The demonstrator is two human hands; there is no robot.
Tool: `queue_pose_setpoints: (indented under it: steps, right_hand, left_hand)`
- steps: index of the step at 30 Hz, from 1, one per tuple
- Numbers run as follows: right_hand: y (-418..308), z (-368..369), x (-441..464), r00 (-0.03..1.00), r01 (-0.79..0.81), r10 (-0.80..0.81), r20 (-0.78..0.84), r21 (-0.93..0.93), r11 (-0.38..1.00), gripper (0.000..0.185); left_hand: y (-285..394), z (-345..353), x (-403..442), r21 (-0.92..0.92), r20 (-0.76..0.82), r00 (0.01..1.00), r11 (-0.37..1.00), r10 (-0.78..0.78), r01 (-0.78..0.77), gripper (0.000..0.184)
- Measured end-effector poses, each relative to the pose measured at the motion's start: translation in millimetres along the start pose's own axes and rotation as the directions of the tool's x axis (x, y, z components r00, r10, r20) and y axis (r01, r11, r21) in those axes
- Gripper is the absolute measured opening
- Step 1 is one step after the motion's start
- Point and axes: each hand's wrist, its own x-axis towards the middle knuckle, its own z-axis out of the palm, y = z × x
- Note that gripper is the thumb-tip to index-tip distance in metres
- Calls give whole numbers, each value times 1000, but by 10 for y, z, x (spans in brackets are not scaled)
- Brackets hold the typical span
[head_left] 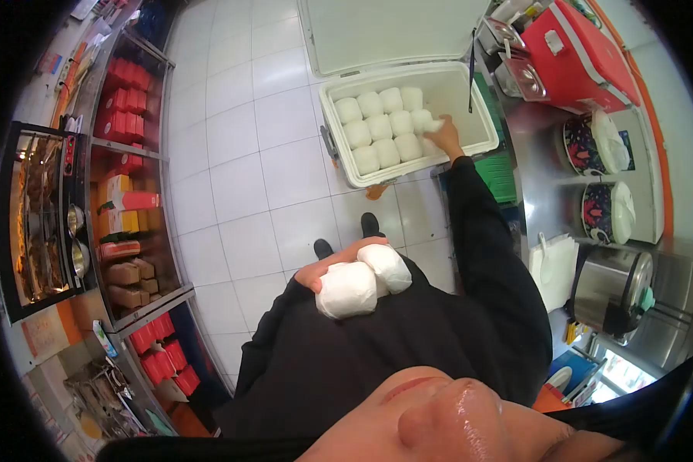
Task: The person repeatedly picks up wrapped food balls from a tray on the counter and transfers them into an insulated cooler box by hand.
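"What's nearest?"

"The left hand (pixel 325 266), curled around two plump, white, wrapped-looking bundles (pixel 346 290), holding them side by side against the black long-sleeved top (pixel 316 350)."

"And the right hand (pixel 446 136)?"

"Farther out, reaching into the white rectangular cool box (pixel 481 119). Its fingers touch a bundle at the end of the rows; I can't tell whether they've closed on it."

"What else is inside?"

"Similar rounded white bundles (pixel 379 127), packed in rows toward the left."

"Beyond that?"

"The box's pale flat lid (pixel 393 35), swung back past the far edge."
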Motion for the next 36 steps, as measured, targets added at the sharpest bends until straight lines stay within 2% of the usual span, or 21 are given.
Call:
queue_pose_setpoints:
  steps: [4, 7, 10, 13, 16, 19, 20, 22, 23, 24, 25, 26, 27, 29, 32, 36]
  right_hand:
    - [142, 118, -64, 996, 83, -79, 50, -67, 994, 93]
    - [209, 83, 31, 977, 108, -87, 194, -100, 989, 86]
    - [261, 41, 27, 948, 57, -41, 316, -40, 998, 84]
    - [422, 120, 169, 900, 137, -88, 427, -85, 987, 91]
    - [454, 136, 144, 911, 116, -161, 379, 139, 984, 97]
    - [250, 174, 2, 975, 182, -177, 137, -20, 983, 95]
    - [121, 162, -46, 958, 268, -270, 101, 32, 963, 93]
    - [-530, -110, -313, 894, 443, -448, 11, 127, 887, 90]
    - [-1176, -513, -714, 854, 239, -402, 330, 438, 867, 88]
    - [-1824, -919, -1115, 725, -112, -314, 613, 555, 825, 85]
    - [-2066, -1086, -1412, 555, -55, -498, 666, 627, 777, 78]
    - [-2308, -1253, -1708, 349, -43, -649, 676, 703, 709, 72]
    - [-2555, -1434, -1968, 161, 128, -770, 617, 761, 636, 71]
    - [-2830, -1537, -2262, 3, 205, -940, 342, 919, 336, 65]
    - [-2760, -1532, -2338, 101, 205, -846, 523, 822, 532, 61]
    - [-2617, -1447, -2371, 162, -27, -848, 504, 862, 507, 50]
  left_hand:
    - [78, 5, 91, -71, -43, 989, 987, 142, -145, 131]
    - [134, 7, 96, -47, -75, 981, 982, 180, -183, 131]
    - [152, 31, 54, -23, -96, 974, 977, 207, -210, 131]
    - [147, 33, 18, 0, -116, 966, 973, 230, -232, 131]
    - [124, 63, -21, 19, -123, 961, 969, 246, -246, 130]
    - [65, 47, -91, 49, -104, 960, 966, 259, -255, 130]
    - [68, 26, -107, 76, -88, 964, 967, 250, -244, 132]
    - [86, -12, -117, 134, -55, 971, 965, 234, -225, 137]
    - [132, 74, -97, 130, -125, 967, 970, 223, -207, 134]
    - [204, 246, -84, 121, -197, 958, 975, 208, -187, 130]
    - [232, 316, -67, 126, -222, 954, 976, 201, -176, 128]
    - [261, 386, -49, 130, -247, 950, 978, 194, -166, 126]
    - [262, 394, -52, 139, -262, 944, 976, 202, -171, 127]
    - [212, 337, -94, 164, -250, 943, 970, 219, -181, 127]
    - [107, 188, -164, 201, -220, 948, 962, 228, -185, 128]
    - [56, 63, -211, 276, -164, 964, 948, 208, -157, 129]
